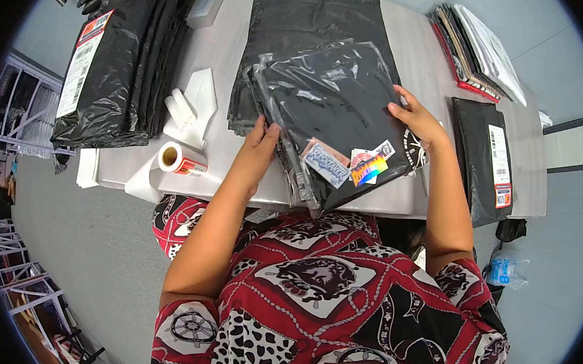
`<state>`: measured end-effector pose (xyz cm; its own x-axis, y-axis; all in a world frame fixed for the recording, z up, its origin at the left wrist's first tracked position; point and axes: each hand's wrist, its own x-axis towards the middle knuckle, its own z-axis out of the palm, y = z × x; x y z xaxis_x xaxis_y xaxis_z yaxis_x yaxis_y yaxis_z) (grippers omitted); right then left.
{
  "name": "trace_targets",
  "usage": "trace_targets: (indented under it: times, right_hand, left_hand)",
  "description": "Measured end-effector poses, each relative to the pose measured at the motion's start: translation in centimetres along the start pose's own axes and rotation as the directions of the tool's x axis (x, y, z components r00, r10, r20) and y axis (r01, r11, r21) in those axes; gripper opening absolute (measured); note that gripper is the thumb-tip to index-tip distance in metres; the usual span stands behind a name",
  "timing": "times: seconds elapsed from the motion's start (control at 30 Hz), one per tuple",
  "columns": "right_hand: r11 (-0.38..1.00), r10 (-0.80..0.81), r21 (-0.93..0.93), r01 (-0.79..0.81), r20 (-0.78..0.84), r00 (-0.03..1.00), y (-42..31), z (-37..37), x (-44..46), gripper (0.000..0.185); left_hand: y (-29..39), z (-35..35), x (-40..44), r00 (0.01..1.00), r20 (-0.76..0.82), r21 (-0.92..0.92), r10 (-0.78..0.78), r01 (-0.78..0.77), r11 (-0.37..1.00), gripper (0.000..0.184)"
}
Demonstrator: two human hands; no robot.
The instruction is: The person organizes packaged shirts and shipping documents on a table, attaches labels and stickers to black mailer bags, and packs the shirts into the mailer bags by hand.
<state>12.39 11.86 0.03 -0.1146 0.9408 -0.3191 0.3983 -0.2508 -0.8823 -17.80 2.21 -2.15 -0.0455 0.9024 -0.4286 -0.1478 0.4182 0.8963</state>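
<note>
A folded black garment in a clear plastic bag (330, 105) is held between my two hands, over the front edge of the table. My left hand (257, 150) is closed on its left edge, where further plastic layers show underneath. My right hand (421, 120) grips the right edge, thumb on top and the other fingers partly hidden. Colourful stickers (351, 164) lie at the bag's lower end, and a round black-and-white design (414, 150) shows near my right wrist. Beneath and beyond the bag, flat black mailer bags (313, 15) lie on the table.
At left stands a tall pile of filled black parcels (119, 79) with a shipping label. Near it are a label roll (180, 159) and white backing paper (198, 104). A labelled black parcel (482, 158) and a stack of notebooks or folders (475, 51) sit on the table's (407, 45) right.
</note>
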Motion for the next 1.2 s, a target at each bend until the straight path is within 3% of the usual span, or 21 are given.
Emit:
trace_targets:
  times: [0.03,0.13,0.23,0.33,0.43,0.53,0.6,0.63,0.8,0.9,1.13,1.17,1.2]
  right_hand:
    - [1.0,0.012,0.004,-0.012,0.005,1.0,-0.6,0.6,-0.1,0.061]
    - [0.996,0.015,0.093,-0.009,-0.06,0.998,-1.2,1.0,-0.7,0.063]
    - [0.984,-0.078,0.151,0.099,-0.14,0.987,-2.5,0.1,-2.9,0.064]
    - [0.994,-0.1,-0.066,0.088,-0.215,0.971,-3.7,-1.8,-3.9,0.061]
    - [0.92,-0.232,-0.351,0.176,-0.125,0.965,-1.7,-2.7,-3.0,0.059]
    - [0.928,-0.328,-0.266,0.262,-0.245,0.912,-2.3,-3.2,-3.9,0.057]
    - [0.917,-0.397,-0.167,0.361,-0.315,0.862,-2.5,-5.4,-4.1,0.059]
    - [0.954,-0.295,-0.056,0.295,-0.36,0.885,-3.2,-6.7,-4.7,0.058]
    - [0.979,-0.206,-0.074,0.193,-0.377,0.903,-0.2,-12.7,-4.1,0.055]
    - [0.965,-0.167,0.143,0.221,-0.32,0.933,2.0,-13.4,-3.0,0.057]
    - [0.971,0.032,0.236,-0.034,0.013,0.999,2.0,-8.2,1.4,0.063]
    - [0.969,0.073,0.233,-0.087,0.066,0.995,1.8,-7.3,1.8,0.062]
    - [0.993,0.03,0.11,-0.035,0.049,0.998,1.5,-6.1,1.9,0.065]
  left_hand:
    - [0.3,0.3,0.0,0.999,0.027,-0.037,-0.02,0.021,0.999,0.066]
    - [0.0,0.4,0.1,1.0,0.016,0.103,0.026,-0.027,0.994,0.066]
    - [-0.5,-0.1,0.5,0.999,-0.001,0.132,0.047,-0.047,0.99,0.068]
    - [-1.2,-0.2,1.1,0.996,0.035,0.282,0.088,-0.094,0.955,0.072]
    - [-1.4,1.0,1.0,0.929,0.019,0.677,0.37,-0.285,0.679,0.076]
    - [-1.3,1.4,0.7,0.928,0.039,0.712,0.371,-0.286,0.641,0.077]
    - [-1.5,1.0,0.7,0.915,0.062,0.668,0.398,-0.334,0.664,0.077]
    - [-1.6,0.8,0.7,0.908,0.075,0.647,0.412,-0.359,0.672,0.078]
    - [-1.7,0.5,0.8,0.906,0.085,0.643,0.415,-0.368,0.672,0.078]
    - [-1.5,0.5,0.9,0.914,0.078,0.613,0.398,-0.359,0.704,0.078]
    - [-2.5,-0.4,1.8,0.895,0.097,0.582,0.436,-0.406,0.704,0.075]
    - [-2.2,-0.3,1.7,0.935,0.06,0.482,0.349,-0.334,0.81,0.072]
    - [-1.6,-0.2,1.2,0.967,0.035,0.373,0.254,-0.248,0.894,0.069]
